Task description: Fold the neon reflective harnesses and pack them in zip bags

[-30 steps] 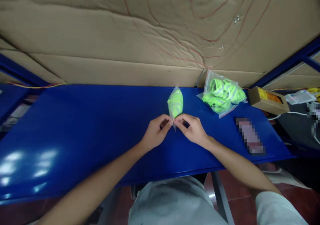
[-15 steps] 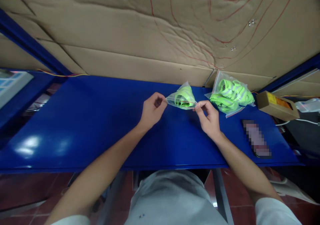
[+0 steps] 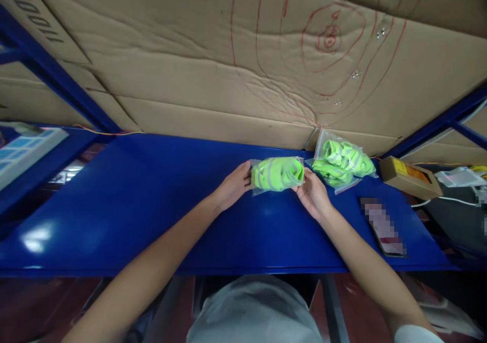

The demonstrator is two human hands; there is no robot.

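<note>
A small clear plastic bag of neon-green bands (image 3: 277, 174) is held broadside between both hands just above the blue table (image 3: 133, 206). My left hand (image 3: 234, 185) grips its left end with the fingers curled round the edge. My right hand (image 3: 312, 193) grips the right end from below. A second, fuller bag of the same green bands (image 3: 340, 159) lies on the table right behind my right hand, against the cardboard.
A creased cardboard sheet with red pen lines (image 3: 243, 64) walls the back of the table. At the right lie a small brown box (image 3: 409, 177), a flat dark device (image 3: 382, 226) and white cables (image 3: 452, 198). Blue frame bars (image 3: 57, 79) run at both sides.
The small bag was pinched at its mouth with both hands close together; now my hands have moved apart to its two ends and the bag is turned flat toward me.
</note>
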